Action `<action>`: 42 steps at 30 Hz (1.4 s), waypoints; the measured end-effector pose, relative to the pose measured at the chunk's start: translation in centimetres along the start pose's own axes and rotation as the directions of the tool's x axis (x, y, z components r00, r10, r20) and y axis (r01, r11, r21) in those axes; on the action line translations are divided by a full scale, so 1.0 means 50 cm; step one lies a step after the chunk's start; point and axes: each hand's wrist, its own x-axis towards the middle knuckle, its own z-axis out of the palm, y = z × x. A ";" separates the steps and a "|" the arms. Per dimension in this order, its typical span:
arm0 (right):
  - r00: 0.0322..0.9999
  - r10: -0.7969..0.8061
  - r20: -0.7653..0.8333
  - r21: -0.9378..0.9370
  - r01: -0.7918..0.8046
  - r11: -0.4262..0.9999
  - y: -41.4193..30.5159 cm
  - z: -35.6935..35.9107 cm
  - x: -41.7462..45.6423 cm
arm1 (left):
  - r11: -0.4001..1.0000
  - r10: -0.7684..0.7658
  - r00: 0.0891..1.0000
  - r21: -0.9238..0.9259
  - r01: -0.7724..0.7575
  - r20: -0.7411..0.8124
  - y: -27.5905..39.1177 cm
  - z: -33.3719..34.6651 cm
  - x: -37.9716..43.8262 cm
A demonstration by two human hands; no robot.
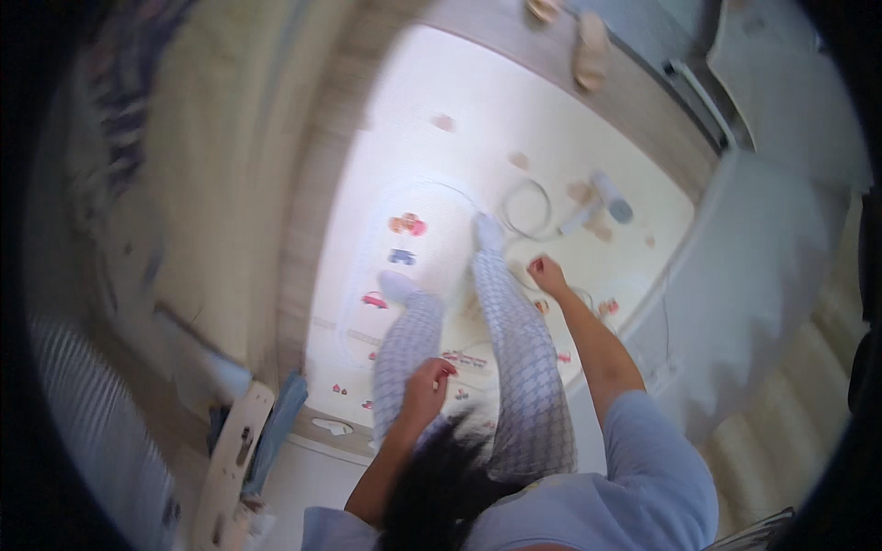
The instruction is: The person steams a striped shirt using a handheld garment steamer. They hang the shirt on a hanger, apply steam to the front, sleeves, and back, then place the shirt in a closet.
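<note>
My left hand (426,394), fingers curled and seemingly empty, is above my left thigh in checked trousers (413,337). Out over the pale play mat (427,158) is my right hand (548,275), loosely closed, with nothing visible in it. Beyond it lies a white hair dryer (610,198), its handle pointing toward my feet. Its pale cable (527,210) forms a loop beside my right foot (489,231). My left foot (397,285) is near a printed red car. The picture is blurred, so finger details are unclear.
Tan slippers (591,52) lie on the wood-look floor (654,117) past the mat. A beige padded surface (213,172) runs along the left. At lower left stands a pale board with slots (234,454), beside blue cloth (275,434). A white surface (751,275) borders the right.
</note>
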 end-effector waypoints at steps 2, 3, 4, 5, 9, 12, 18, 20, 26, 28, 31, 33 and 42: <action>0.994 -0.049 0.101 0.004 0.049 0.999 -0.126 -0.007 -0.060 | 0.987 0.150 0.988 -0.069 -0.146 0.046 0.036 -0.051 -0.063; 0.987 -0.135 0.092 0.068 0.129 0.989 -0.208 -0.025 -0.089 | 0.979 0.178 0.984 -0.108 -0.175 0.014 0.065 -0.079 -0.106; 0.986 -0.066 0.153 0.059 0.058 0.997 -0.301 -0.049 -0.108 | 0.968 0.211 0.977 -0.138 -0.212 -0.020 0.094 -0.108 -0.146; 0.981 -0.143 0.132 0.186 0.117 0.975 -0.399 -0.081 -0.140 | 0.957 0.266 0.963 -0.107 -0.268 -0.032 0.117 -0.142 -0.185; 0.771 -0.635 -0.043 0.353 0.607 0.713 -0.917 -0.275 -0.306 | 0.911 0.409 0.878 0.059 -0.407 -0.247 0.192 -0.276 -0.340; 0.396 -0.900 -0.180 0.241 0.905 0.350 -1.306 -0.421 -0.540 | 0.883 0.464 0.776 0.156 -0.442 -0.428 0.197 -0.355 -0.438; -0.577 -0.748 -0.328 -0.368 0.807 -0.461 -1.750 -0.634 -1.123 | 0.879 0.441 0.609 0.179 -0.443 -0.659 0.187 -0.368 -0.569; -0.737 -0.642 -0.209 -0.528 0.638 -0.561 -1.837 -0.629 -1.255 | 0.924 0.335 0.588 0.136 -0.357 -0.736 0.164 -0.353 -0.605; -0.714 -0.700 0.010 -0.848 0.365 -0.384 -2.033 -0.573 -1.326 | 0.915 0.108 0.418 -0.075 -0.396 -0.902 0.087 -0.299 -0.671; -0.696 -0.718 -0.003 -0.894 0.323 -0.309 -2.066 -0.568 -1.299 | 0.897 -0.012 0.362 -0.170 -0.408 -0.932 0.062 -0.273 -0.687; -0.706 -0.708 -0.013 -0.902 0.313 -0.296 -2.099 -0.577 -1.286 | 0.915 -0.075 0.260 -0.170 -0.366 -0.963 0.027 -0.246 -0.707; -0.725 -0.688 -0.025 -0.912 0.299 -0.282 -2.112 -0.585 -1.302 | 0.907 -0.083 0.244 -0.174 -0.383 -0.966 0.012 -0.242 -0.715; -0.915 -0.392 0.096 -0.937 0.050 -0.345 -2.067 -0.652 -1.387 | 0.954 0.025 -0.255 0.099 -0.282 -0.967 0.103 -0.504 -0.912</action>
